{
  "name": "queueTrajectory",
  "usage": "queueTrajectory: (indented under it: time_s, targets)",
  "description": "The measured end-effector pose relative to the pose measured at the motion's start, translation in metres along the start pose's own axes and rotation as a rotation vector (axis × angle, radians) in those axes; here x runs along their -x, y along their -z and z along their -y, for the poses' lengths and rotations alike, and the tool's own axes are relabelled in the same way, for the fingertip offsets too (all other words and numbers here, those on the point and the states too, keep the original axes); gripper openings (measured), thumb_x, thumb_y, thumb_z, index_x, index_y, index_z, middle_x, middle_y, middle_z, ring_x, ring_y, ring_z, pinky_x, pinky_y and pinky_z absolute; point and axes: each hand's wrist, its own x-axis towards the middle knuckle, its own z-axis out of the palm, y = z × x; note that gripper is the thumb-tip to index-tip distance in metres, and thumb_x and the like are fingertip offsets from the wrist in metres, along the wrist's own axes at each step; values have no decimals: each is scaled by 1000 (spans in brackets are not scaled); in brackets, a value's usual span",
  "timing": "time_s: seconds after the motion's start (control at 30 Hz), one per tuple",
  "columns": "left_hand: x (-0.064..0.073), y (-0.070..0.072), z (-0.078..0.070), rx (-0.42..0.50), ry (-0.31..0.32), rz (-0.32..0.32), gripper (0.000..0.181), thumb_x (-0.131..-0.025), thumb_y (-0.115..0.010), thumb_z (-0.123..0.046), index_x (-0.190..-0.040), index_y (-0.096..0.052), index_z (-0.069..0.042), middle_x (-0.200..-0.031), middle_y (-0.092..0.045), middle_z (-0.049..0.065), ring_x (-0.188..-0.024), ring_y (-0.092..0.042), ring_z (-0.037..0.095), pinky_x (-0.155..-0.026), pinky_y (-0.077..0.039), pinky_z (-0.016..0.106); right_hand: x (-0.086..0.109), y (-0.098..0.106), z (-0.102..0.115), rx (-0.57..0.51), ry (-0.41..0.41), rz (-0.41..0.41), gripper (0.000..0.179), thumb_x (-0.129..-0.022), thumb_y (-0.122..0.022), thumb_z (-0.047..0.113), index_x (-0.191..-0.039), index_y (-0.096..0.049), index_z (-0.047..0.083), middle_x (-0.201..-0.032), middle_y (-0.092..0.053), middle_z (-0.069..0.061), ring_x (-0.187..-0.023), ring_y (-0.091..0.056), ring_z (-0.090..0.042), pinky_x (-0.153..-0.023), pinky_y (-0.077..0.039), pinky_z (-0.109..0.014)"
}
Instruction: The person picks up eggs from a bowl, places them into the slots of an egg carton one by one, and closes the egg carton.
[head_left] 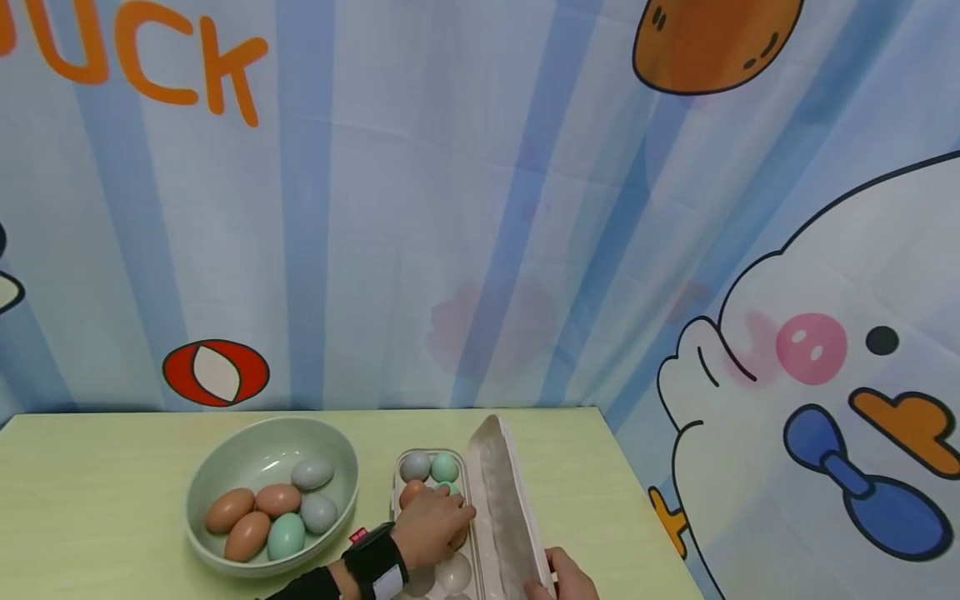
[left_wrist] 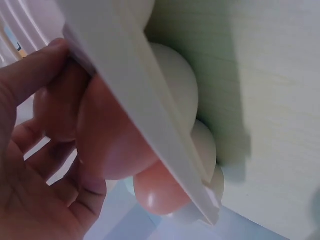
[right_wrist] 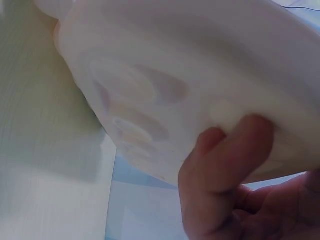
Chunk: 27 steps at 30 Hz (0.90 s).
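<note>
My left hand [head_left: 433,527] reaches over the open egg carton [head_left: 454,573]. In the left wrist view its thumb and fingers are around a brown egg [left_wrist: 59,107], with another brown egg [left_wrist: 112,135] right beside it. At the carton's far end sit a grey-blue egg [head_left: 416,466], a green egg [head_left: 444,467] and a brown egg [head_left: 412,493]; the hand covers part of the middle rows. The cups nearest me hold no eggs. My right hand [head_left: 567,577] grips the raised lid [head_left: 512,500] by its outer edge, fingertips pressed against the lid's outside in the right wrist view.
Left of the carton stands a pale green bowl [head_left: 255,458] with several brown eggs [head_left: 230,510], two grey-blue eggs [head_left: 318,512] and a green egg [head_left: 287,537]. Both stand on a pale yellow table [head_left: 90,500]. A printed curtain [head_left: 405,208] hangs behind its back edge.
</note>
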Motion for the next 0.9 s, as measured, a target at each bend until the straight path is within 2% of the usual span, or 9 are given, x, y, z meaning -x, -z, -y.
queueTrajectory:
  time_s: [0.23,0.43,0.57,0.67,0.73,0.9]
  targets:
    - [1,2,1,39,-10,3,24,-71,-81,-23,-84,-60,-22,-72,-51,-7,-66,-44,13,-55,-32,26,0,-1,-2,19,14,9,29,-85,-60,14,-104,-54,-7,-88,-61,-8,-70,-63,-22,-58,-51,-36]
    - [1,3,2,63,-37,-17,11,-82,-72,-20,-83,-61,-22,-72,-48,-6,-64,-44,12,-55,-32,25,1,-2,0,-11,-8,13,29,-82,-59,12,-104,-54,-7,-88,-61,-9,-70,-63,-22,-58,-51,-36]
    - [0,23,9,115,-20,1,9,-86,-68,-22,-93,-65,-18,-76,-49,-4,-63,-44,10,-52,-34,24,0,-1,0,-33,-23,35,30,-84,-58,13,-105,-53,-7,-88,-61,-9,-71,-63,-23,-59,-52,-39]
    - [1,48,22,183,49,31,9,-88,-66,-22,-93,-63,-15,-75,-47,-4,-60,-41,10,-51,-33,25,0,2,1,-40,-33,45,30,-84,-59,14,-105,-53,-7,-88,-60,-9,-71,-63,-23,-59,-52,-39]
    - [3,63,34,202,109,22,9,-89,-65,-22,-87,-60,-14,-72,-44,-3,-59,-39,12,-51,-32,26,0,3,1,-43,-33,48,31,-84,-59,14,-105,-52,-7,-89,-60,-9,-71,-63,-23,-59,-52,-39]
    - [18,90,67,159,305,8,15,-87,-67,-21,-80,-57,-11,-71,-48,1,-61,-46,16,-53,-39,32,1,3,3,-36,-32,41,31,-84,-59,13,-105,-52,-8,-89,-61,-10,-71,-63,-22,-59,-52,-38]
